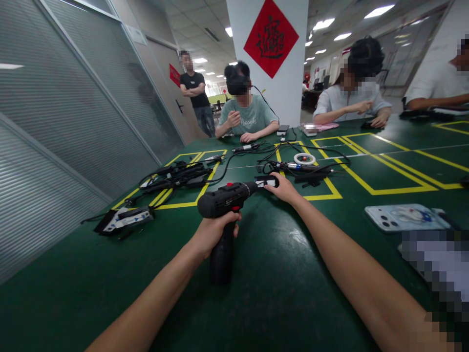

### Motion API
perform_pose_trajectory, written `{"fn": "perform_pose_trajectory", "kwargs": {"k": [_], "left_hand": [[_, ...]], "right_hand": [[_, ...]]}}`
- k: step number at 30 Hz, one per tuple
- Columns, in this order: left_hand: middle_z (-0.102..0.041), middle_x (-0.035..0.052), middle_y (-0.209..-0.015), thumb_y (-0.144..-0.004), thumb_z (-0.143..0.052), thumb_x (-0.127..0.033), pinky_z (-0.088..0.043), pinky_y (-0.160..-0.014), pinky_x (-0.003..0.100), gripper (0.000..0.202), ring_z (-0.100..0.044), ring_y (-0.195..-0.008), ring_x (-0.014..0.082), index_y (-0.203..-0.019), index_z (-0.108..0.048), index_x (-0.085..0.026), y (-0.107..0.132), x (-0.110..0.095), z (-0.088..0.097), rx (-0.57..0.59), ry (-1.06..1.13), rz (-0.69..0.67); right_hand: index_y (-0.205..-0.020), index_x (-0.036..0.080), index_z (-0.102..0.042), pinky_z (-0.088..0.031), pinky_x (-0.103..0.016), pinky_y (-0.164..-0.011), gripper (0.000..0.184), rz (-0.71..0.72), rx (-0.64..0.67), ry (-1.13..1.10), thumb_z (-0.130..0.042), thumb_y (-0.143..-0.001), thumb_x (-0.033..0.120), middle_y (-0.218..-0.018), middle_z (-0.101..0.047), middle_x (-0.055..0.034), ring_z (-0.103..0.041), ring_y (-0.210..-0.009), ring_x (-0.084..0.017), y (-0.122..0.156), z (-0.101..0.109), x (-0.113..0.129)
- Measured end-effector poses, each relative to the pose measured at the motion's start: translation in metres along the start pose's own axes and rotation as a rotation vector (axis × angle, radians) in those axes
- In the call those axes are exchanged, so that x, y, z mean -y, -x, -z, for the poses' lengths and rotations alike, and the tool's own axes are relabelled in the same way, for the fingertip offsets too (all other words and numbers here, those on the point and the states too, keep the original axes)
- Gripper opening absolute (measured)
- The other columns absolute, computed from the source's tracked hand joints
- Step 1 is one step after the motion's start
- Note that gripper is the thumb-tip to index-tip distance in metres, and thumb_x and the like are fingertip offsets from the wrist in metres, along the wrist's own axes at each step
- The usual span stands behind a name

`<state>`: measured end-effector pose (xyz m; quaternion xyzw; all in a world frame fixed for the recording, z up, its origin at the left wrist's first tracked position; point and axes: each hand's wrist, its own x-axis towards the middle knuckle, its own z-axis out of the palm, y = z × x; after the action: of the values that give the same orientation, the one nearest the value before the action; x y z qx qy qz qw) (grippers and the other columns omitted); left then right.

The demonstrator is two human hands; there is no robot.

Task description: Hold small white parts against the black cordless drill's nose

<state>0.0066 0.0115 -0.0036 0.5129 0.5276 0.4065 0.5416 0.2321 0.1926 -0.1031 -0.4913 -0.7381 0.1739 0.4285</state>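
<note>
White ceiling lights (379, 11) leave glare on the tabletop (278, 298).

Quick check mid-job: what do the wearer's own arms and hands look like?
The left hand and right hand are ungloved. Both forearms are uncovered where they show, with no watch, band or cable visible; pixelation hides part of the right one.

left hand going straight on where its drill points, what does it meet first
Probably the small black-and-white piece in the right hand; whether the drill touches it is unclear.
</note>
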Motion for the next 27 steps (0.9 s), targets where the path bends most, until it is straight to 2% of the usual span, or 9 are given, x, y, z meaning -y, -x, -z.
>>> {"fn": "perform_pose_trajectory", "kwargs": {"k": [8, 27], "left_hand": [[-0.062, 0.0034, -0.068, -0.076, -0.063, -0.029, -0.039, -0.054, 0.026, 0.018, -0.052, -0.052, 0.0130, -0.084, -0.061, -0.013, -0.0013, 0.0002, 0.0013, 0.014, 0.016, -0.017], [-0.062, 0.0039, -0.069, -0.076, -0.062, -0.030, -0.039, -0.055, 0.027, 0.019, -0.052, -0.054, 0.0136, -0.085, -0.061, -0.013, -0.0018, 0.0024, 0.0021, 0.002, 0.018, 0.001]], "right_hand": [[-0.122, 0.020, -0.054, -0.044, -0.038, -0.095, 0.053, 0.002, -0.008, 0.004, -0.067, -0.076, 0.043, -0.118, -0.060, -0.0095, -0.058, -0.105, -0.023, -0.0004, -0.0007, -0.0019], [-0.122, 0.020, -0.054, -0.045, -0.039, -0.093, 0.053, -0.007, -0.001, 0.001, -0.067, -0.076, 0.042, -0.115, -0.061, -0.0097, -0.058, -0.104, -0.023, -0.0004, 0.0000, -0.0003]]}}
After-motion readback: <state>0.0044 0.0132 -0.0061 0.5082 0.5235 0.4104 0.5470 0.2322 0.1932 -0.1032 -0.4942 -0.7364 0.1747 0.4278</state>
